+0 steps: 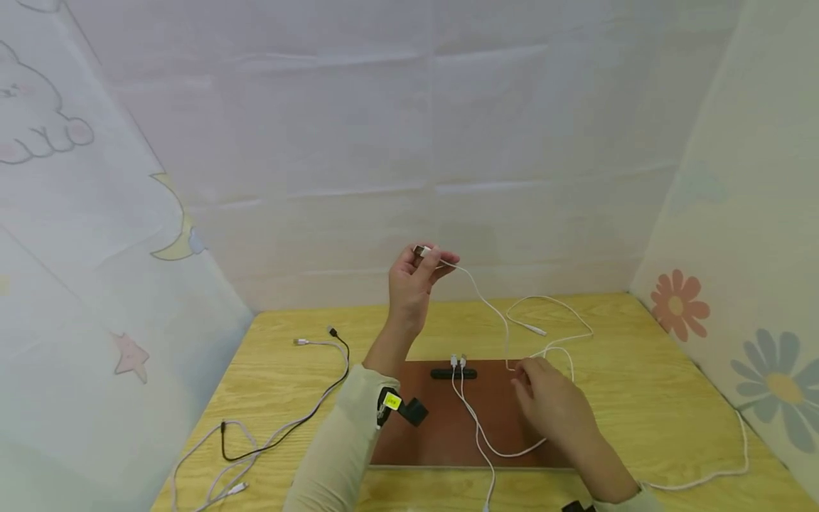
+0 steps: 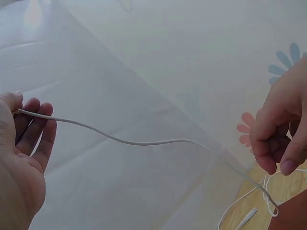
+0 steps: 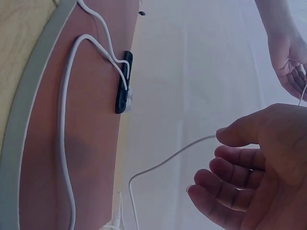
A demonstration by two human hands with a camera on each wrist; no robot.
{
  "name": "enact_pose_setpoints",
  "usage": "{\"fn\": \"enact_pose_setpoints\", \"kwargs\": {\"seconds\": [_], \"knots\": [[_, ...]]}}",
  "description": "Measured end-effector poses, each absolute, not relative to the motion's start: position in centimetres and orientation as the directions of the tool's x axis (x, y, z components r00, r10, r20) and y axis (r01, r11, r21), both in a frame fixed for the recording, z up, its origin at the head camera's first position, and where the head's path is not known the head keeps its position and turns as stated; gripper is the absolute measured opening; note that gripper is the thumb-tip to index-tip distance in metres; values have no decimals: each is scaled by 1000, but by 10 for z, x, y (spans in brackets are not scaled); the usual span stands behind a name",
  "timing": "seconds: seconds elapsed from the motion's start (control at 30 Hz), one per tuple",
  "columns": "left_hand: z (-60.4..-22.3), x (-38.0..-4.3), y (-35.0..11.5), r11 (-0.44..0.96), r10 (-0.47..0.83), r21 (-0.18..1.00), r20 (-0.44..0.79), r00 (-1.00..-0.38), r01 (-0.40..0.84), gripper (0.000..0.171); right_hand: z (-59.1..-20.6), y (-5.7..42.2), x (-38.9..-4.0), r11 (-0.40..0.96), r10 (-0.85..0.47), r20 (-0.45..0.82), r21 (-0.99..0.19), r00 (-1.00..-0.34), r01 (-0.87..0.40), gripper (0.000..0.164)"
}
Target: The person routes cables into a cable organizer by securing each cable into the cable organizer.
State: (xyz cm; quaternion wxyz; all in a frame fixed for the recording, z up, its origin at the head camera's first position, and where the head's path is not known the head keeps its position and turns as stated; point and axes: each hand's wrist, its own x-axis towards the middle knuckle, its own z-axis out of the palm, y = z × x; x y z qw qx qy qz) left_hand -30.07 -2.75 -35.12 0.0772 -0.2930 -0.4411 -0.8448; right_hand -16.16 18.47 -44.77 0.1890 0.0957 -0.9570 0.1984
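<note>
My left hand (image 1: 411,288) is raised above the back of the table and pinches the USB plug (image 1: 424,251) of a thin white cable (image 1: 491,304). From that plug the cable hangs down toward my right hand (image 1: 557,398), which is over the right part of a brown board (image 1: 422,441). The left wrist view shows the cable passing below the right fingertips (image 2: 288,167), apart from them; those fingers are loosely curled. At the board's back edge sits a black cable holder (image 1: 441,374), with two white cable ends (image 1: 454,361) standing in it.
On the wooden table (image 1: 281,387), a black cable (image 1: 281,437) and a whitish cable (image 1: 211,491) lie tangled at the left. Loops of white cable (image 1: 563,306) lie at the back right, with a white connector (image 1: 536,330). Another white cable (image 1: 704,475) runs along the right edge.
</note>
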Motion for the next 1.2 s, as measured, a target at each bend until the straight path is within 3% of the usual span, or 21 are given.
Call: {"fn": "enact_pose_setpoints", "kwargs": {"seconds": [0.13, 0.47, 0.57, 0.7, 0.8, 1.03, 1.2], "knots": [[-348, -296, -25, -598, 128, 700, 565, -815, 391, 1, -447, 187, -164, 902, -94, 409, -351, -908, -252, 19], [-332, -278, -27, -616, 158, 686, 589, -793, 386, 7, -444, 185, -174, 856, -126, 414, -414, -902, -310, 45], [-324, -268, -28, -625, 165, 679, 596, -786, 384, 12, -444, 181, -177, 823, -152, 387, -460, -910, -333, 34], [-317, -259, -29, -615, 180, 682, 611, -771, 397, 4, -445, 176, -177, 803, -163, 352, -496, -922, -331, 12], [-313, -257, -30, -596, 178, 691, 611, -772, 410, 4, -445, 174, -175, 805, -157, 336, -501, -929, -318, 5], [-315, -262, -39, -584, 129, 697, 585, -801, 416, 5, -447, 173, -170, 806, -167, 350, -489, -922, -332, 12], [-319, -273, -49, -567, 61, 698, 564, -824, 436, 5, -449, 171, -164, 799, -175, 394, -479, -902, -365, 27]]}}
